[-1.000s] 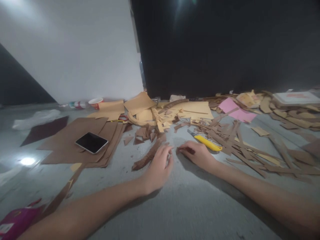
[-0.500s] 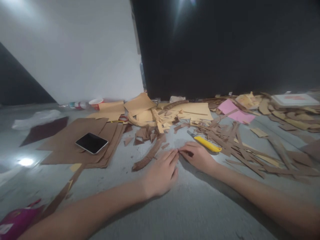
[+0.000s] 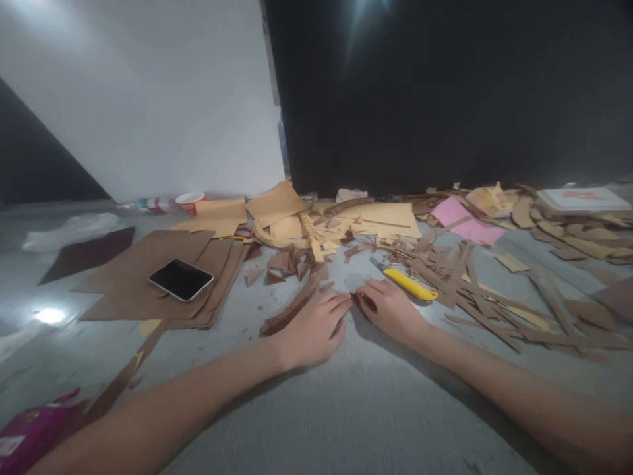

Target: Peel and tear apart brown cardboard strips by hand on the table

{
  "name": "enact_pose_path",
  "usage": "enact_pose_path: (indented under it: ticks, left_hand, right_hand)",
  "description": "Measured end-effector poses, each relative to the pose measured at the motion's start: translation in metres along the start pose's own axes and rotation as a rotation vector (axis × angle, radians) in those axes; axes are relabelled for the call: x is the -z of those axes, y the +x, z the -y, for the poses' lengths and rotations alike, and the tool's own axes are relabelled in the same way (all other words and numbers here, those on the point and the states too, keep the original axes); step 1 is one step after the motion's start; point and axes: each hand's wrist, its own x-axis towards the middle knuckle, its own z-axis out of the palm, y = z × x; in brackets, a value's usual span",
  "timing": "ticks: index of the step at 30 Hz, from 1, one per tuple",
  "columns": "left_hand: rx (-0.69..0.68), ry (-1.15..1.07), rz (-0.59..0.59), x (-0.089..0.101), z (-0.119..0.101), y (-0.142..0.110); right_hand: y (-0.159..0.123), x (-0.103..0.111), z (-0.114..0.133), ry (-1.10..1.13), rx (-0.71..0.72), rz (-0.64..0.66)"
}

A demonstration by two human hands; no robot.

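My left hand [image 3: 314, 326] rests low over the grey surface, its fingers held together and its tips pressed on a small brown scrap [image 3: 354, 296]. From the other side my right hand [image 3: 390, 309] pinches the same scrap, its fingers curled. Most of the scrap is hidden by the fingertips. Just beyond my left hand lies a curved, ridged brown strip [image 3: 287, 311], partly covered by that hand. A yellow utility knife [image 3: 409, 284] with its blade out lies beyond my right hand.
Stacked brown cardboard sheets [image 3: 148, 264] with a phone [image 3: 182, 280] on top lie left. Cut brown strips [image 3: 494, 307] spread right, near pink paper [image 3: 467, 221]. Tan sheets [image 3: 277, 203], scissors [image 3: 243, 231] and a paper cup [image 3: 190, 202] stand behind. A purple packet [image 3: 37, 422] sits front left.
My left hand has moved right until its fingertips meet those of my right hand at the small scrap. My right hand stays nearly in place, with its fingers more curled.
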Motion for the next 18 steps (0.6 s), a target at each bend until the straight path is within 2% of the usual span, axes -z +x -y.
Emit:
enact_pose_path:
  ticks: [11,18]
  left_hand:
    - [-0.023,0.102,0.033,-0.0029,-0.0004,-0.0014]
    - [-0.036,0.141,0.05,-0.0072,0.0007,-0.0029]
  right_hand:
    - [0.0008,0.0016,-0.007,0.01,0.157,0.038]
    - [0.0039,0.0077,-0.0067,-0.071,0.263,0.093]
